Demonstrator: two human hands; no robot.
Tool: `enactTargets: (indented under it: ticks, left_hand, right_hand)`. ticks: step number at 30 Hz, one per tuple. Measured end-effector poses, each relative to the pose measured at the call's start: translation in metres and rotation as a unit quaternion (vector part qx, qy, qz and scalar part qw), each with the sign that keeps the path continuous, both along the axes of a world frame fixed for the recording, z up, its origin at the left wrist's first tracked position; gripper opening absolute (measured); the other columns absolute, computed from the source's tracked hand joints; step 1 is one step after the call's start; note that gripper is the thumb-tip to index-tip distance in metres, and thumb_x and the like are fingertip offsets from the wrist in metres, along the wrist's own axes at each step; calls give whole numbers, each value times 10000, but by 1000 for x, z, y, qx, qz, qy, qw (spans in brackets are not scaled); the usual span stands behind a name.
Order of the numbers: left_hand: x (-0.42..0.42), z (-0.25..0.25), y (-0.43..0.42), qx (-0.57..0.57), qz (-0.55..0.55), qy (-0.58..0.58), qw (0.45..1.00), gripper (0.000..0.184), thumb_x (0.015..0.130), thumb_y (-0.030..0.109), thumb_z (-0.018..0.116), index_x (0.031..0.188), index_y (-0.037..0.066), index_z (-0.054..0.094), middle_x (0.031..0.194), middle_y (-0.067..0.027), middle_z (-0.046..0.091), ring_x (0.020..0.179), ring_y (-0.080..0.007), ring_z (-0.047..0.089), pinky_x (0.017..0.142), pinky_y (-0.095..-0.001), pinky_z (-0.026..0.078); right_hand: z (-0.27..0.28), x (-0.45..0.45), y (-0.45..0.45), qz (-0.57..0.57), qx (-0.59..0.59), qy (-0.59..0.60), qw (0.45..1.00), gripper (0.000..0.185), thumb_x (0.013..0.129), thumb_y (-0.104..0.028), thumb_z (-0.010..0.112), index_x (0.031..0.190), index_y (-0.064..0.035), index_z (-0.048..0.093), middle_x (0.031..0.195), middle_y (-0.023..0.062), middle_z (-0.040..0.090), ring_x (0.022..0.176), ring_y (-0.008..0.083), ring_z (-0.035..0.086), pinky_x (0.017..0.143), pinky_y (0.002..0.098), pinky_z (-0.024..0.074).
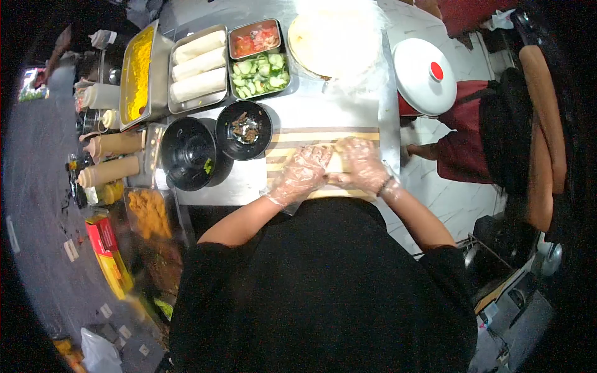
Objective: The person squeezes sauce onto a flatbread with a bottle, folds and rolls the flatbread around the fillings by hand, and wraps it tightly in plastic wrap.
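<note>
Both my hands wear clear plastic gloves and rest over a striped wooden board. Between them shows a pale wrap [336,163], mostly covered by my fingers. My left hand [306,169] lies on its left part, fingers bent over it. My right hand [362,166] presses on its right part, the thumb pointing toward my left hand and the fingers somewhat blurred. The striped board [298,136] sits on the metal counter just in front of my body. Further forward, a stack of flatbreads [320,38] lies in clear plastic.
Two black bowls [188,153] [244,130] stand left of the board. Behind them are trays of white rolls [199,66], cucumber [260,74], chopped tomato [255,41] and yellow food [138,74]. Sauce bottles [115,171] lie far left. A white lid [425,77] and another person [466,133] are right.
</note>
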State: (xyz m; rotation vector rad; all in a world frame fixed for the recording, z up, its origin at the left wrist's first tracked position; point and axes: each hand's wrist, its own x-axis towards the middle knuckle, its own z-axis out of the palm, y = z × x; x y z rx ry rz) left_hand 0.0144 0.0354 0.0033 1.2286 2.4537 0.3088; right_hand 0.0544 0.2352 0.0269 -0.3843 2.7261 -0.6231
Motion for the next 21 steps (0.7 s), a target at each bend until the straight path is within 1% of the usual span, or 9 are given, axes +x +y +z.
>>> enactTargets:
  ticks: [2,4,7,12,14,15,16,19,21]
  left_hand:
    - [-1,1,-1,-1,-14,7,1000,681,855,418,622,1363,1,443,1324,-178,523,1212,-318,500,1058,-458,359]
    - [-4,-2,-2,-5,-28,15,999,671,858,419,619,1362,11,448,1314,-175,530,1203,-318,506,1055,-464,361]
    - [-2,-5,-1,2,-10,-2,1000,674,858,443,618,1363,29,454,1307,-182,536,1227,-338,493,1057,-480,362]
    - [-3,0,0,-6,-13,-23,1000,695,853,445,622,1373,20,443,1322,-185,518,1246,-353,473,1047,-516,357]
    - [-4,0,0,-10,-11,-14,1000,702,838,436,638,1368,16,447,1307,-182,522,1247,-349,469,1041,-508,361]
    - [-3,-1,0,-13,-17,-20,1000,702,838,436,638,1368,16,447,1307,-182,522,1247,-349,469,1041,-508,361]
    - [-3,-2,0,-11,-16,-4,1000,702,834,429,645,1365,14,450,1298,-182,525,1245,-348,470,1038,-500,364]
    - [-6,7,6,-26,-20,-12,999,695,830,419,652,1357,10,458,1292,-181,525,1244,-345,471,1038,-480,369]
    - [-6,6,5,-22,-12,-20,999,685,828,424,655,1334,-2,479,1291,-180,529,1246,-348,469,1041,-459,372]
  right_hand:
    - [14,25,22,-114,-85,148,979,573,799,-429,705,1141,11,576,1093,183,590,1056,330,579,941,457,441]
    - [-5,77,42,-326,-213,71,918,454,809,-312,725,1105,-2,576,1061,156,575,1064,279,574,940,408,458]
    - [-39,155,39,-495,-207,-21,843,478,796,-189,752,1174,-25,510,1077,93,539,1052,201,540,932,343,469]
    - [-107,215,-7,-563,-456,-33,688,642,753,62,719,1272,-95,376,1142,31,458,1025,141,496,864,317,485]
    - [-110,206,-23,-645,-576,-10,501,722,685,59,742,1278,-64,350,1219,106,480,1127,218,488,978,374,448]
    - [-112,205,-26,-665,-526,-84,523,678,711,62,716,1264,-43,337,1187,93,482,1092,203,489,974,366,436]
    - [-85,188,-35,-673,-569,-84,466,632,754,13,714,1258,-11,334,1181,101,512,1076,204,511,937,342,449]
    - [-75,193,-37,-637,-540,-118,537,470,808,-55,709,1188,21,443,1073,93,591,974,178,559,871,317,471]
    - [-67,204,-27,-526,-520,-297,604,303,839,-83,706,1085,21,564,955,86,638,878,165,592,831,314,490]
